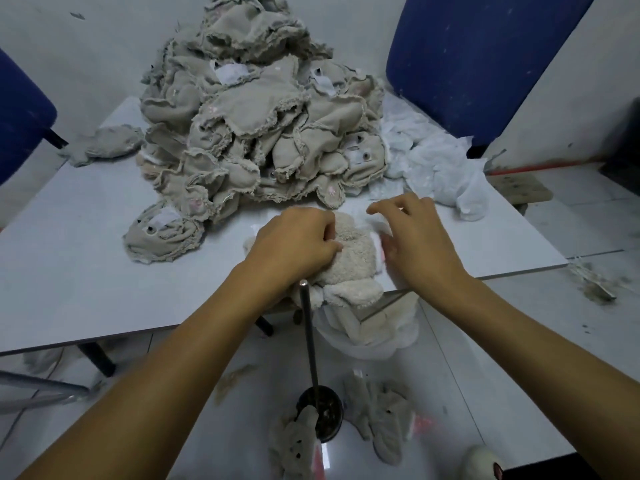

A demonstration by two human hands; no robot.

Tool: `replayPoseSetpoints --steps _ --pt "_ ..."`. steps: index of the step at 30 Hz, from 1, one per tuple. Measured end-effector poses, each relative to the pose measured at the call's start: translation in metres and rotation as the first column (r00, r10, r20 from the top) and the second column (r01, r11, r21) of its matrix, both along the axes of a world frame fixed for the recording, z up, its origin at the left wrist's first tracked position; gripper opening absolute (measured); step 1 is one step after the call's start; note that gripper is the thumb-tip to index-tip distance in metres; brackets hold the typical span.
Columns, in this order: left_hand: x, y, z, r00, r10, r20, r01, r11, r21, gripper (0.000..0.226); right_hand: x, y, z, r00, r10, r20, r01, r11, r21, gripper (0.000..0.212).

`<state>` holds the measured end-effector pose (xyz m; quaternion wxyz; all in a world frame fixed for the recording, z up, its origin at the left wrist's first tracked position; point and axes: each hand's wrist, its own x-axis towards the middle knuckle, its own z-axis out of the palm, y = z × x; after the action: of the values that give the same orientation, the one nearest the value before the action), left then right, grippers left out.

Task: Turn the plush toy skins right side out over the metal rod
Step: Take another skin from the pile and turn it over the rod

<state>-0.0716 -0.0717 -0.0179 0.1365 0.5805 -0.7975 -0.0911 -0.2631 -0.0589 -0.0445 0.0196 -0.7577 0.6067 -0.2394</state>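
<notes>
A cream fleece skin (pixel 349 258), fluffy side out, was gripped by the curled fingers of the left hand (pixel 294 244) at the table edge (pixel 104 271). The right hand (pixel 412 233) lay just right of it, fingers loosely spread and apparently clamped on nothing. The metal rod (pixel 309 337) stood just below the left wrist. The heap of inside-out skins (pixel 256 126) lay beyond both hands. Ears and limbs would best be checked as fully pushed out before the skin was set aside.
</notes>
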Motion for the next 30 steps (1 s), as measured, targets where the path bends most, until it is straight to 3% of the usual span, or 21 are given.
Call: replayPoseSetpoints --steps 3,6,11,14,18,21,23,26,28,30 --pt "-0.003 0.0 0.002 0.997 -0.074 -0.007 0.074 0.997 -0.005 0.011 -0.008 -0.007 -0.004 0.988 -0.118 -0.103 0.125 0.99 0.064 0.045" --pt "0.0 0.001 0.005 0.986 -0.161 -0.048 0.161 0.987 -0.007 0.011 -0.011 -0.016 -0.001 0.988 -0.099 -0.117 0.111 0.988 0.105 0.038" --pt "0.013 0.004 0.006 0.987 -0.105 -0.118 0.115 0.99 0.084 0.011 -0.002 -0.017 0.008 0.987 -0.017 0.162 0.015 1.0 0.014 0.023" --pt "0.014 0.01 0.002 0.994 -0.057 -0.095 0.062 0.997 0.046 0.008 0.007 -0.015 0.021 0.936 0.007 0.351 0.024 0.996 -0.083 0.013" --pt "0.014 0.014 -0.005 0.988 0.004 -0.153 -0.006 1.0 -0.013 0.004 0.022 -0.006 0.035 0.746 0.029 0.665 -0.063 0.998 0.028 0.021" --pt "0.016 0.015 -0.005 0.953 0.057 -0.297 -0.04 0.997 0.061 0.004 0.038 0.006 0.026 0.8 0.11 0.59 -0.113 0.993 -0.033 0.036" --pt "0.019 0.015 -0.004 0.884 0.113 -0.453 -0.04 0.985 0.167 0.011 0.047 0.013 0.014 0.832 0.139 0.537 -0.118 0.99 -0.074 0.043" --pt "0.023 0.016 -0.001 0.651 0.272 -0.709 0.013 0.929 0.369 0.023 0.053 0.018 0.0 0.861 0.188 0.472 -0.138 0.981 -0.138 0.043" --pt "0.025 0.017 -0.001 0.534 0.337 -0.775 0.058 0.9 0.431 0.019 0.052 0.02 -0.006 0.895 0.206 0.396 -0.154 0.975 -0.158 0.04" --pt "0.027 0.017 -0.001 0.472 0.355 -0.807 0.086 0.892 0.443 0.019 0.051 0.024 -0.01 0.918 0.218 0.333 -0.167 0.97 -0.176 0.037"
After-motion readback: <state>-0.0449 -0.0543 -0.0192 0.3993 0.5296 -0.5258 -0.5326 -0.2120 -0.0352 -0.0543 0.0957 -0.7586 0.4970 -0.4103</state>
